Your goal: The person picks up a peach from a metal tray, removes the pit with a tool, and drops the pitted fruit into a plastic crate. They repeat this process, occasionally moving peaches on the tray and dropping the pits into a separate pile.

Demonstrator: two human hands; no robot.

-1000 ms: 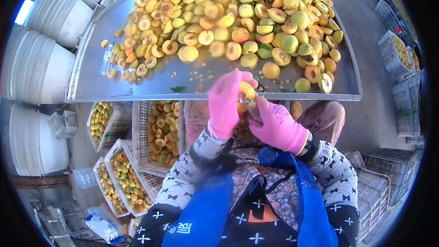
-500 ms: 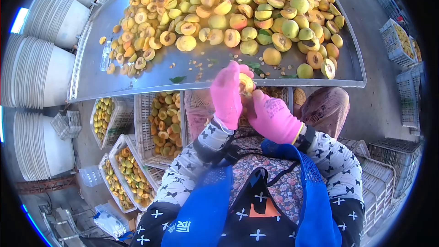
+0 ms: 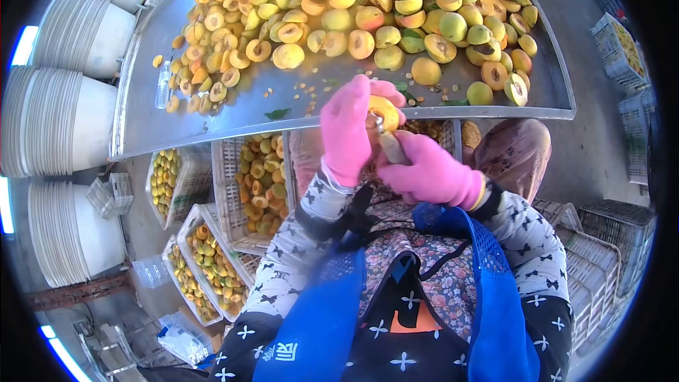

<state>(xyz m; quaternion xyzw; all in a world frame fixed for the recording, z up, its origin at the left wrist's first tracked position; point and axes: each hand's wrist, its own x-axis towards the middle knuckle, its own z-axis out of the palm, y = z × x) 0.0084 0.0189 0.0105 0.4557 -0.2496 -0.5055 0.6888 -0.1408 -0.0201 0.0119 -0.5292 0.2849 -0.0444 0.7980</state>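
Note:
My left hand (image 3: 345,127), in a pink glove, is closed around a halved yellow peach (image 3: 384,107), its cut face turned toward me. My right hand (image 3: 433,175), gloved the same way, grips the pale handle of a pitting tool (image 3: 391,147). The tool's small metal tip touches the peach's cut face near the centre. Both hands are just over the near edge of a metal table (image 3: 212,140). A large heap of peach halves (image 3: 304,14) covers the far part of that table.
Loose pits and a green leaf (image 3: 277,114) lie near the table's front. A clear plastic bottle (image 3: 163,85) is at its left. Crates of peaches (image 3: 260,184) stand below on the left; stacked white tubs (image 3: 71,230) line the far left. More crates (image 3: 583,262) are at right.
The right hand has drawn down and back from the left, bringing the tool's handle and tip into sight. The peach's cut face now shows more. The whole view has shifted slightly.

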